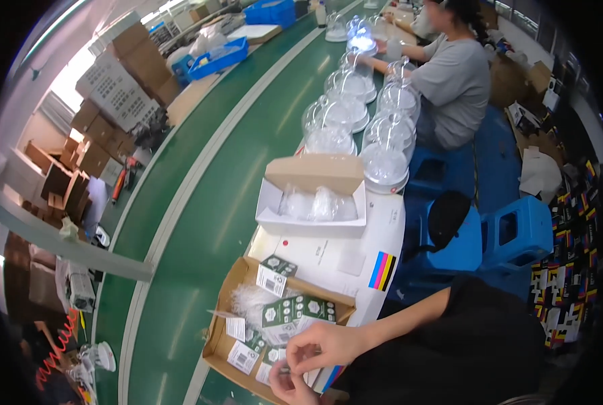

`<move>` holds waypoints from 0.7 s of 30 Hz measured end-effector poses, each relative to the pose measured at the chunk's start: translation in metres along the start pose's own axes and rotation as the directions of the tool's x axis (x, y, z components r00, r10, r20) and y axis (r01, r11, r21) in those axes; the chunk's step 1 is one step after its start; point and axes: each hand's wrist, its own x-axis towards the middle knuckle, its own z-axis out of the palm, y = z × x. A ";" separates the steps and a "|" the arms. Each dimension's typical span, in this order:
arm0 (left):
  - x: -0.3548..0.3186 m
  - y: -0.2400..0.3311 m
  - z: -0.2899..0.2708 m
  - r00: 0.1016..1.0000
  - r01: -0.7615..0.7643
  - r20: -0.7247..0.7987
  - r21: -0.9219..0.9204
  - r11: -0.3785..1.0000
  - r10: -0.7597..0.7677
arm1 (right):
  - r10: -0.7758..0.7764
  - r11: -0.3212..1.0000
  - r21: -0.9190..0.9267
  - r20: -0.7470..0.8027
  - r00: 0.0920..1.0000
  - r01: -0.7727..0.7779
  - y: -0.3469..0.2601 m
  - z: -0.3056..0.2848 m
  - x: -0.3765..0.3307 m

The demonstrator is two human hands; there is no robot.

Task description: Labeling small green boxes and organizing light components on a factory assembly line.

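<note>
My right hand (330,345) comes in from the right with thumb and fingertips drawn together. Just below it, my left hand (292,387) shows at the lower edge, its fingers curled toward the right fingertips. Whatever lies between the two hands is too small to make out. They hover over the near right edge of an open brown carton (215,337). Inside are green-and-white printed small boxes (299,312) and a clump of clear, crinkled plastic (253,298). My hands partly hide the carton's near corner.
Beyond the carton stands an open white box (308,219) with clear wrapped pieces. Rows of clear domes on white bases (385,165) line the green conveyor (200,196). At the far right works a person in grey (453,74). Blue stools (524,233) stand on the right.
</note>
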 end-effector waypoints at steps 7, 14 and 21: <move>0.031 -0.056 -0.021 0.721 -0.175 0.641 -0.196 0.965 0.261 | -0.118 0.982 0.134 -0.102 0.988 0.131 -0.002 -0.017 0.016; 0.028 -0.052 0.005 0.914 -0.147 0.399 0.167 0.975 0.070 | -0.030 0.990 0.136 -0.131 0.991 0.048 -0.003 -0.016 0.014; 0.011 -0.028 0.011 0.801 -0.228 0.599 0.337 0.913 -0.021 | -0.050 0.998 0.018 -0.099 0.994 0.052 -0.008 -0.018 0.009</move>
